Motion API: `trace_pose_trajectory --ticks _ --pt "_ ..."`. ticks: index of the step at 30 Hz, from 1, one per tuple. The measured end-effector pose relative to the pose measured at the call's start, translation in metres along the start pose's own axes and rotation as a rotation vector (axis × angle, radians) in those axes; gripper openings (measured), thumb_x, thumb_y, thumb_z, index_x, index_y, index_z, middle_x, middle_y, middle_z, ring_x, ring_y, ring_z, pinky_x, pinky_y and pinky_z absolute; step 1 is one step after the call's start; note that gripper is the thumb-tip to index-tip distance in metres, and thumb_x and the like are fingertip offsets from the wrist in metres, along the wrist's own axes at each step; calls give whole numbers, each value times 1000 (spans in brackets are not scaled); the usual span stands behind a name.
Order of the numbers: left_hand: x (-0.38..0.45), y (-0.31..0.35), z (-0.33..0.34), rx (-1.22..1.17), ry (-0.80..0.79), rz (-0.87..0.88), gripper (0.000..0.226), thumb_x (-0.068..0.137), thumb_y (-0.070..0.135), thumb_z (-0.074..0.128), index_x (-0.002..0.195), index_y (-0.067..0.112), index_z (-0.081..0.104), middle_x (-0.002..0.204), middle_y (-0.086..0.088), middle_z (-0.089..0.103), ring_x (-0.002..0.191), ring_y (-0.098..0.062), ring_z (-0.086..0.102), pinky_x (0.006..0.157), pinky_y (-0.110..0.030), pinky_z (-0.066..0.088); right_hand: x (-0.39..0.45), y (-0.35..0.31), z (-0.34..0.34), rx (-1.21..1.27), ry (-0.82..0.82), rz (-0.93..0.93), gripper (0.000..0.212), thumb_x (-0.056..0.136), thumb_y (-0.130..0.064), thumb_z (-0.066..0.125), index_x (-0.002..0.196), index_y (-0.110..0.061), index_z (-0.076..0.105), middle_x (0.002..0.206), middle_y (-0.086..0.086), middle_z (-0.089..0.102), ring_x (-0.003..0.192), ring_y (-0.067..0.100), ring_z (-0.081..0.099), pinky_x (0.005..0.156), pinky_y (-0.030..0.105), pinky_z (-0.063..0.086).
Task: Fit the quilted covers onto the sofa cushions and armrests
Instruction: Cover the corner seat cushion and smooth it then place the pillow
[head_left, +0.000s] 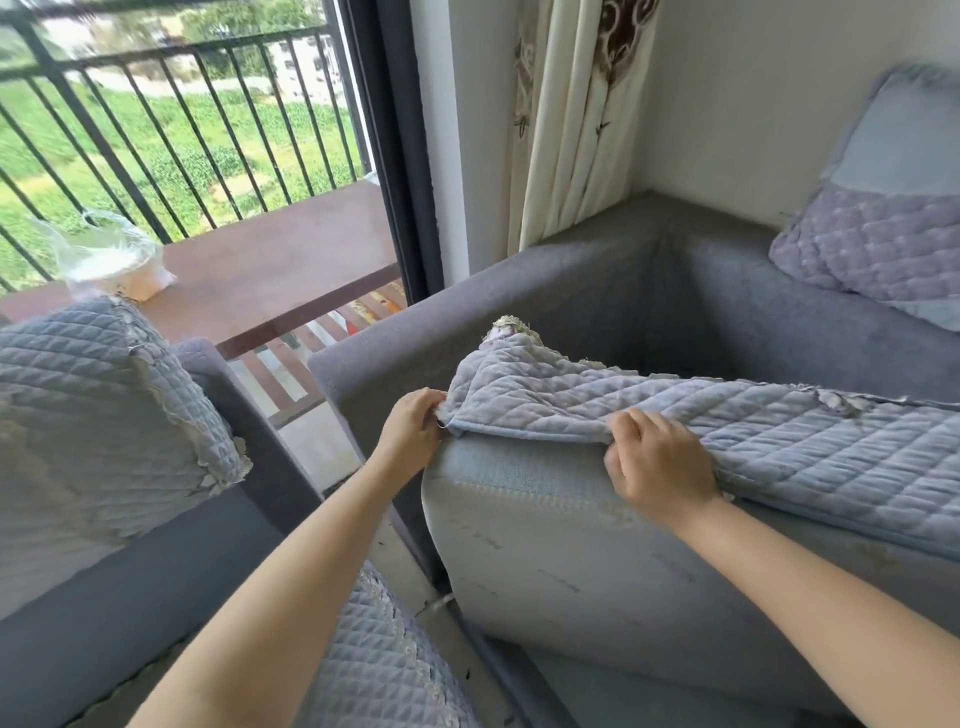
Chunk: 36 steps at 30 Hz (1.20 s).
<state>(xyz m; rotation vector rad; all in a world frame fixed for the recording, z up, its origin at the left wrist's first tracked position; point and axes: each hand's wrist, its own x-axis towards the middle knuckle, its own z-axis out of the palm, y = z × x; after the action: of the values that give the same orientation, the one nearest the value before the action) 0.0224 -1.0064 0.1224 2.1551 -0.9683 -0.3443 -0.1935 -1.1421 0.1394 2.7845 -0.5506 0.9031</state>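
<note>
A pale blue quilted cover (727, 426) lies across the top of a bare grey seat cushion (561, 540) that is tipped up on edge in front of me. My left hand (413, 431) pinches the cover's folded near-left corner at the cushion's upper edge. My right hand (660, 462) grips the cover's front hem a little to the right, fingers curled under the fabric. The cover's far corner with lace trim (511, 327) stands up toward the grey armrest (431, 332).
A second sofa at the left has a quilted cover (93, 415) over its armrest and another on its seat (384, 670). A covered back pillow (883, 234) leans at the right. Curtain (566, 119), balcony door frame (395, 145) and railing stand behind.
</note>
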Motion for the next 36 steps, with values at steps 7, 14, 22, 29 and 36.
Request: trace_pose_trajectory --ticks 7,14,22,29,36 --pt "-1 22 10 -196 338 -212 27 90 20 31 63 23 28 73 -6 46 75 -22 41 64 -29 25 -12 -2 1 -42 16 -19 36 73 -39 45 57 -9 56 53 1 51 46 18 50 49 26 39" --pt "-43 -14 15 -213 357 -174 12 72 25 24 61 21 29 60 3 37 68 -21 38 56 -34 13 -13 -5 2 -66 36 -31 22 66 -22 42 55 -7 54 53 4 52 46 23 51 58 28 18" --pt "-67 -15 24 -517 241 -154 31 98 6 37 78 26 51 79 8 54 73 1 50 65 -8 39 -11 6 0 -90 -4 -110 23 72 -30 54 62 -9 52 54 6 52 48 24 53 57 30 22" --pt "-65 -3 46 -670 549 -289 16 78 19 33 66 20 42 69 3 44 65 -7 40 61 -12 35 15 -47 -1 -75 -244 -216 47 40 -48 88 35 -15 54 35 -2 49 29 16 48 37 14 35" --pt "-59 -6 60 -827 674 -300 14 70 19 33 59 15 41 63 -2 42 60 -10 39 58 -20 33 -7 -53 -2 0 -299 -462 45 51 -45 82 33 -19 50 32 -8 44 28 9 43 39 10 22"
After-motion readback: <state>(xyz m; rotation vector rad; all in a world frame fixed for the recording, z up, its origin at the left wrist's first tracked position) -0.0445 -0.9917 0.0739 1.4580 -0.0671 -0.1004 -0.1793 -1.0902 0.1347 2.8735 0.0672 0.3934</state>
